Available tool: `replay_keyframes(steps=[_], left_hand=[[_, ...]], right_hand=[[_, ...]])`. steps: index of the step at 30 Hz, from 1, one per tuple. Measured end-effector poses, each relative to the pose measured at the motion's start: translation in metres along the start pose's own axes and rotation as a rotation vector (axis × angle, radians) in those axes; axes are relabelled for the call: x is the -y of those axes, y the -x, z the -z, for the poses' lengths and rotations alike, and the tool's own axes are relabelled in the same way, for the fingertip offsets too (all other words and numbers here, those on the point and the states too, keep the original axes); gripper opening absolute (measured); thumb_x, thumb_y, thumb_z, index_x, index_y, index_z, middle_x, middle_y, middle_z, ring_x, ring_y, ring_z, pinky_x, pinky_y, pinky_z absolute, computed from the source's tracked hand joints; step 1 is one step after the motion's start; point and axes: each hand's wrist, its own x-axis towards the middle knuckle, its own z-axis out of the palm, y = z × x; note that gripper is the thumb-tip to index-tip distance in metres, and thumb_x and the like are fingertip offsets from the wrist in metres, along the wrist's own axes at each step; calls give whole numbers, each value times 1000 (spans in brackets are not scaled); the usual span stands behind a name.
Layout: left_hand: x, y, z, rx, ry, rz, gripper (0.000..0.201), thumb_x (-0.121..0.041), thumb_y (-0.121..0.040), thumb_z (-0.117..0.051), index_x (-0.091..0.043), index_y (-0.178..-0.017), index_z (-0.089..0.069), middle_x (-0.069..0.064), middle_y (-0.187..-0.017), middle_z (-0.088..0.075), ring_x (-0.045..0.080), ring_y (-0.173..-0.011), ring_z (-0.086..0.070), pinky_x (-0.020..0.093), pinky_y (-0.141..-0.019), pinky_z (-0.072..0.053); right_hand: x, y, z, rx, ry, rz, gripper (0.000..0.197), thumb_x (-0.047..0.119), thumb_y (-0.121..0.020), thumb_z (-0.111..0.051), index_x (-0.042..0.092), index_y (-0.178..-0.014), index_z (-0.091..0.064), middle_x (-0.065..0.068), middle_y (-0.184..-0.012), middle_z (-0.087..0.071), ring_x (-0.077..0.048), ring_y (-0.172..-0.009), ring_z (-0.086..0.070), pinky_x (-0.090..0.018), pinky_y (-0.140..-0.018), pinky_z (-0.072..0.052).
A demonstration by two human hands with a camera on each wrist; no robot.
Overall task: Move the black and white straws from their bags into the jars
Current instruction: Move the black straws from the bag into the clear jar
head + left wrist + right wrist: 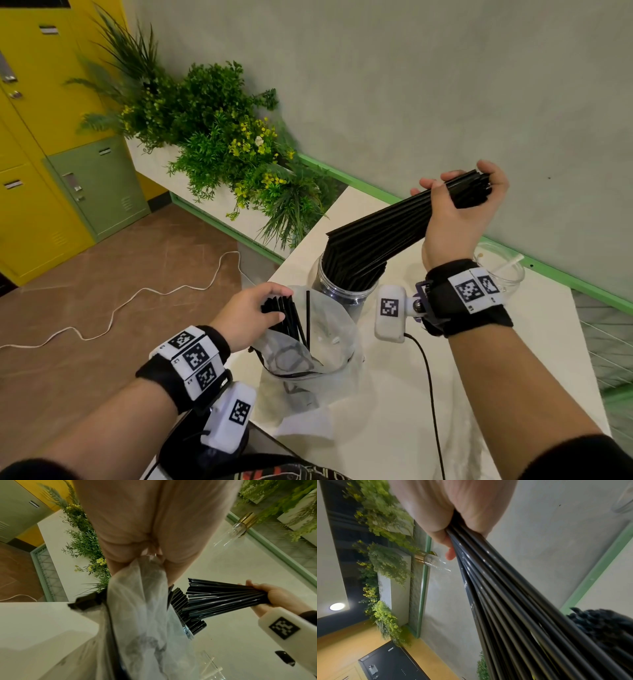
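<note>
Head view is showing the right hand (460, 219) raised above the far part of the white worktop (394, 411), with its fingers curling tightly round one end of a thick bundle of black straws (394, 222). This bundle is slanting down to the left, and its lower ends are reaching the mouth of a clear jar (342, 291), which is standing near the left edge of the worktop and is already holding many black straws. The left hand (253, 315) is gripping the top of a translucent plastic bag (308, 370) just in front of the jar, together with the ends of some black straws that are standing in the bag. The left wrist view is showing the bag film gathered between the closed fingers of this hand.

A second clear jar (500, 263) is standing near the far right edge of the worktop, behind the right wrist, with a white straw (512, 263) lying inside it. Beyond the left edge, green plants (219, 137) are filling a white planter, and yellow lockers (37, 137) are standing on the far left.
</note>
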Motion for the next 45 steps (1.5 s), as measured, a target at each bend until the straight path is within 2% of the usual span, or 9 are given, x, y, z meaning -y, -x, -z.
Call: replay_keyframes(steps=[5, 11, 18, 21, 27, 35, 41, 43, 45], left_hand=[[0, 0, 0, -3, 7, -7, 35, -6, -86, -66, -35, -106, -62, -11, -120, -62, 12, -118, -53, 39, -106, -39], [-1, 1, -1, -1, -11, -10, 34, -6, -86, -65, -33, -107, -62, -11, -119, -62, 12, -117, -54, 36, -104, -40], [-2, 4, -1, 0, 3, -7, 35, -6, -86, -65, -34, -106, -62, -10, -119, -63, 12, -116, -55, 39, -105, -40], [-4, 6, -2, 1, -1, -9, 34, -5, -86, -65, -31, -108, -62, -9, -120, -63, 12, -117, -54, 36, -105, -40], [-8, 10, -4, 10, -6, -10, 34, -6, -87, -65, -31, -109, -62, -8, -121, -62, 12, -117, -53, 32, -103, -39], [-9, 15, -4, -10, -25, -5, 33, -7, -86, -66, -31, -109, -63, -7, -118, -63, 11, -114, -55, 29, -98, -42], [-10, 16, -4, -3, 4, -5, 33, -5, -86, -65, -31, -108, -63, -9, -117, -63, 12, -114, -55, 34, -103, -42], [-10, 17, -5, -2, 13, -4, 33, -5, -86, -65, -30, -108, -63, -9, -117, -63, 12, -115, -55, 33, -103, -42], [-10, 17, -5, 1, 16, -6, 34, -4, -86, -65, -29, -109, -63, -8, -118, -62, 12, -115, -54, 29, -101, -40]], right_hand=[[-2, 4, 3, 62, 63, 27, 46, -12, -85, -50, 20, -116, -39, -7, -92, -54, -29, -80, -64, -57, -81, -54], [-2, 18, 1, 164, 133, 83, 44, -15, -87, -50, 15, -117, -37, -8, -91, -53, -27, -75, -64, -51, -81, -55], [9, 30, -3, 278, 124, 150, 46, -18, -87, -48, 17, -115, -38, -15, -92, -50, -37, -74, -59, -48, -79, -54], [5, 31, -5, 293, 157, 140, 48, -19, -86, -46, 19, -115, -39, -13, -92, -51, -41, -73, -58, -53, -80, -53], [3, 19, -11, 258, 175, 103, 47, -14, -88, -47, 24, -115, -39, -5, -91, -53, -24, -77, -64, -55, -82, -53], [-14, 16, -7, 240, 220, 44, 48, -12, -87, -48, 25, -116, -40, -5, -92, -54, -23, -77, -66, -57, -80, -53], [-22, 18, -5, 206, 245, 58, 47, -12, -87, -46, 25, -117, -40, -3, -92, -54, -21, -77, -65, -53, -81, -54], [-29, 27, -4, 208, 278, 62, 48, -11, -87, -45, 26, -117, -41, -2, -92, -54, -23, -78, -66, -48, -81, -55], [-36, 38, -5, 223, 304, 69, 48, -11, -88, -46, 27, -116, -41, 0, -92, -54, -24, -80, -66, -38, -80, -55]])
